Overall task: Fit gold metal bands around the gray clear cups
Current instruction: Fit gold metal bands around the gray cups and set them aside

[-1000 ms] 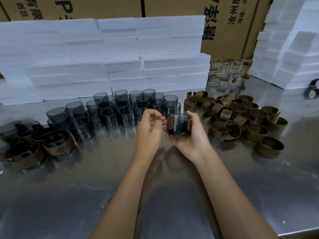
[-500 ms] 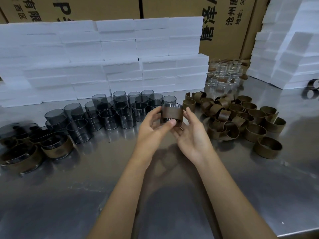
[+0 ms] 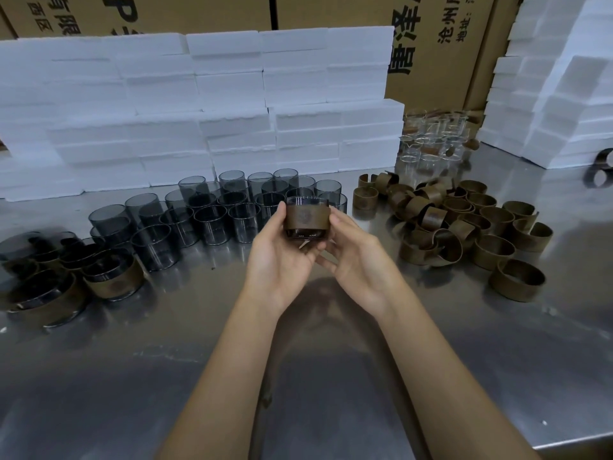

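A gray clear cup [image 3: 306,201] stands upright between my two hands, above the steel table. A gold metal band [image 3: 307,219] wraps its middle, with a round emblem facing me. My left hand [image 3: 282,257] grips the cup from the left and below. My right hand [image 3: 356,260] holds it from the right, fingers curled behind it. Several bare gray cups [image 3: 212,220] stand in rows behind my hands. A heap of loose gold bands [image 3: 464,227] lies to the right. Several banded cups [image 3: 112,277] sit at the far left.
White foam blocks [image 3: 232,104] are stacked along the back, and more [image 3: 564,94] at the right. Cardboard boxes [image 3: 431,44] stand behind them. Several colourless clear cups [image 3: 431,141] sit at the back right. The steel table [image 3: 315,376] ends at an edge at the bottom right.
The cup lay on its side in my right hand a second ago. Both hands have since turned it upright with the band's emblem facing me.
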The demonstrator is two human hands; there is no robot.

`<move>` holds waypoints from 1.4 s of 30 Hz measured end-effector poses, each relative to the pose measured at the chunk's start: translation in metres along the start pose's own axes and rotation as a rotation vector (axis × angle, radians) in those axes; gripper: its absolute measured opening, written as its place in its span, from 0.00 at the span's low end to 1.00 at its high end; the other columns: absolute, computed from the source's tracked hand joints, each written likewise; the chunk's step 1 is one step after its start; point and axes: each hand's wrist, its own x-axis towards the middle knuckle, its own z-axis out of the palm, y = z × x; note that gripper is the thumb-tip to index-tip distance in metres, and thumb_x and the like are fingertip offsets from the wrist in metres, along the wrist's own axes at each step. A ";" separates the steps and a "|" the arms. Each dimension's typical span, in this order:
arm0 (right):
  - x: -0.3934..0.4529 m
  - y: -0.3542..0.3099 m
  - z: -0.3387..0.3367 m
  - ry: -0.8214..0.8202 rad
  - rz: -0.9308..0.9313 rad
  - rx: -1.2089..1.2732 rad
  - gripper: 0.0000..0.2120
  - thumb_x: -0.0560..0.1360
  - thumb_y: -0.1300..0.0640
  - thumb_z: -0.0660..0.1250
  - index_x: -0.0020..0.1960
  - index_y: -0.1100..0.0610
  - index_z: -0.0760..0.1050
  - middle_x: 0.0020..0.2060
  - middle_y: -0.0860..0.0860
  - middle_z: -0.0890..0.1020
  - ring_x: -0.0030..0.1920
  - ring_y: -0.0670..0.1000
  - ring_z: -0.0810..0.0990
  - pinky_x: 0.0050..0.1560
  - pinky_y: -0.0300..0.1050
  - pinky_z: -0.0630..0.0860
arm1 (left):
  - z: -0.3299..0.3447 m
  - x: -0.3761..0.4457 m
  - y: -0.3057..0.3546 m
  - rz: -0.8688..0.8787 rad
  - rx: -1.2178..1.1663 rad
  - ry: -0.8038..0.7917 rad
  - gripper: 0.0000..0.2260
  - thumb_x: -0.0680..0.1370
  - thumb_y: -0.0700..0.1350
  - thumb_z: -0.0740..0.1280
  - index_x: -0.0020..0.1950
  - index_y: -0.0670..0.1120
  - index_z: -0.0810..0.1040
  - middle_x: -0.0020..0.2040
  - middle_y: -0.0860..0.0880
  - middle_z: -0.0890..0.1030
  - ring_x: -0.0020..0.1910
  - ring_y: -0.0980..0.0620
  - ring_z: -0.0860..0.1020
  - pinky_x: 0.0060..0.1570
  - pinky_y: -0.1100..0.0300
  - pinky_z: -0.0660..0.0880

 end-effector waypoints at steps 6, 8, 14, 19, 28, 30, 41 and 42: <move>0.000 0.002 -0.001 -0.014 -0.022 -0.031 0.20 0.83 0.57 0.62 0.74 0.53 0.71 0.58 0.51 0.80 0.49 0.47 0.79 0.60 0.49 0.76 | 0.001 -0.002 0.002 -0.010 -0.010 -0.003 0.20 0.81 0.51 0.62 0.66 0.38 0.75 0.61 0.38 0.82 0.52 0.44 0.83 0.47 0.55 0.78; 0.000 0.002 -0.002 -0.013 -0.021 -0.027 0.20 0.83 0.57 0.62 0.74 0.53 0.71 0.58 0.51 0.80 0.51 0.47 0.79 0.59 0.48 0.76 | 0.000 -0.001 0.002 -0.020 -0.011 0.004 0.19 0.82 0.51 0.61 0.66 0.38 0.75 0.61 0.38 0.82 0.52 0.44 0.83 0.46 0.56 0.79; 0.000 0.003 -0.003 -0.008 -0.002 -0.018 0.19 0.84 0.57 0.60 0.75 0.54 0.71 0.58 0.52 0.81 0.54 0.49 0.79 0.60 0.50 0.77 | 0.000 -0.001 0.003 -0.017 0.023 0.019 0.21 0.78 0.50 0.64 0.65 0.37 0.75 0.61 0.36 0.81 0.55 0.43 0.81 0.51 0.54 0.78; 0.000 0.005 -0.005 -0.042 0.063 0.039 0.20 0.86 0.54 0.57 0.76 0.57 0.69 0.64 0.58 0.78 0.64 0.58 0.77 0.73 0.60 0.70 | 0.001 0.001 0.000 0.064 0.468 0.141 0.19 0.84 0.55 0.61 0.59 0.42 0.83 0.56 0.42 0.85 0.57 0.45 0.81 0.62 0.52 0.74; 0.007 0.013 -0.004 0.011 -0.032 -0.089 0.16 0.82 0.59 0.65 0.70 0.54 0.75 0.62 0.56 0.83 0.60 0.54 0.83 0.63 0.49 0.78 | -0.003 0.000 0.003 0.250 0.924 0.262 0.18 0.72 0.51 0.79 0.59 0.54 0.79 0.51 0.58 0.82 0.45 0.72 0.79 0.40 0.77 0.72; 0.007 0.016 -0.003 0.064 -0.030 -0.202 0.14 0.82 0.59 0.66 0.66 0.51 0.78 0.59 0.51 0.85 0.59 0.49 0.83 0.63 0.47 0.77 | -0.003 0.000 0.005 0.257 0.947 0.346 0.21 0.70 0.47 0.81 0.59 0.51 0.78 0.52 0.56 0.82 0.47 0.68 0.80 0.41 0.75 0.73; 0.011 0.022 -0.004 0.197 -0.030 -0.271 0.10 0.81 0.57 0.69 0.62 0.55 0.79 0.65 0.52 0.79 0.68 0.50 0.75 0.73 0.47 0.70 | -0.055 -0.053 0.070 0.056 1.912 0.877 0.31 0.76 0.61 0.70 0.72 0.45 0.68 0.72 0.41 0.72 0.72 0.38 0.65 0.69 0.41 0.62; 0.011 0.023 -0.005 0.198 -0.028 -0.266 0.11 0.81 0.57 0.69 0.62 0.55 0.79 0.65 0.52 0.79 0.68 0.49 0.75 0.72 0.46 0.70 | -0.061 -0.058 0.077 0.075 1.989 0.930 0.31 0.76 0.61 0.69 0.72 0.43 0.69 0.73 0.39 0.69 0.73 0.38 0.63 0.69 0.40 0.60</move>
